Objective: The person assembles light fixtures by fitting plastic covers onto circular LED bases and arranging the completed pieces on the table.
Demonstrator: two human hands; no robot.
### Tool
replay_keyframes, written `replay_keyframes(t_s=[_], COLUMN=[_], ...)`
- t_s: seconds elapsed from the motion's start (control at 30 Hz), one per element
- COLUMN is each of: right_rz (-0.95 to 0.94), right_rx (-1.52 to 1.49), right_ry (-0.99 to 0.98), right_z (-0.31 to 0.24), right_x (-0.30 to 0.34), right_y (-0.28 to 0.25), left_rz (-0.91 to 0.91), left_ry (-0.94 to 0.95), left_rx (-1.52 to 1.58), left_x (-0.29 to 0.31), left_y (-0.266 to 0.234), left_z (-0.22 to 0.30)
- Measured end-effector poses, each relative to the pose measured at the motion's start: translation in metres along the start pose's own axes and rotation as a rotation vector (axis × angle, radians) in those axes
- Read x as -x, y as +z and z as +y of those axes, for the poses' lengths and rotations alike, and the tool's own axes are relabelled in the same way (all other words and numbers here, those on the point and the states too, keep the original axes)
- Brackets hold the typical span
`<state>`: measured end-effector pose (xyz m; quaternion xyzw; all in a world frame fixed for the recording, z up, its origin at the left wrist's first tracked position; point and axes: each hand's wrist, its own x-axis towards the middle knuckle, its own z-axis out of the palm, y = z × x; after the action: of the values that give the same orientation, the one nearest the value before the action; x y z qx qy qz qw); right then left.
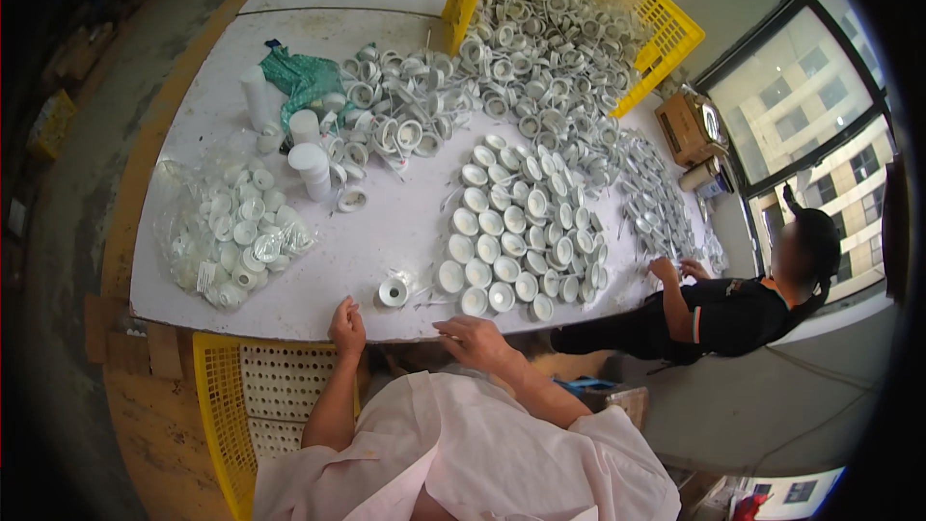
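My left hand (pixel 348 330) is at the near edge of the white table (pixel 386 227), its fingers loosely bent and nothing visible in them. Further right along that edge, my right hand (pixel 475 342) has its fingers stretched out to the left and looks unloaded. Between and just beyond the two hands stands a single white round lamp-holder-like cup (pixel 393 291) with a dark centre hole; thin pale wires lie beside it. Ahead of my right hand, many shallow white round cups (pixel 490 222) are laid out in close rows, open side up.
A clear bag of white caps (pixel 236 241) lies left, near stacked white discs (pixel 309 166) and a green cloth (pixel 301 75). A tipped yellow crate (pixel 666 29) spills wired white parts at the back. A yellow basket (pixel 217 405) stands below left. A co-worker (pixel 743 314) handles parts at right.
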<state>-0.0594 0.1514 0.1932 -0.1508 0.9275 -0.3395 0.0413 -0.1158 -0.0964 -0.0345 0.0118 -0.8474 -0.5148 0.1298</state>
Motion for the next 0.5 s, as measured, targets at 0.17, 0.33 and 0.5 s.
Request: replay_keyframes(t_s=[0.17,0.33,0.5], right_rz=[0.409,0.741,0.845], right_rx=[-0.060,-0.068,0.201], right_ry=[0.222,0.340,0.290], right_z=[0.074,0.211,0.331], right_x=[0.001,-0.037,-0.135], right_y=[-0.060,-0.126,-0.193], left_rz=[0.008,0.115,0.362], left_ry=[-0.130,-0.371,-0.655], left_rx=[0.102,0.225,0.091], left_x=[-0.007,-0.007,0.022], left_y=[0.002,-0.008,-0.044], left_z=[-0.017,-0.018,0.013])
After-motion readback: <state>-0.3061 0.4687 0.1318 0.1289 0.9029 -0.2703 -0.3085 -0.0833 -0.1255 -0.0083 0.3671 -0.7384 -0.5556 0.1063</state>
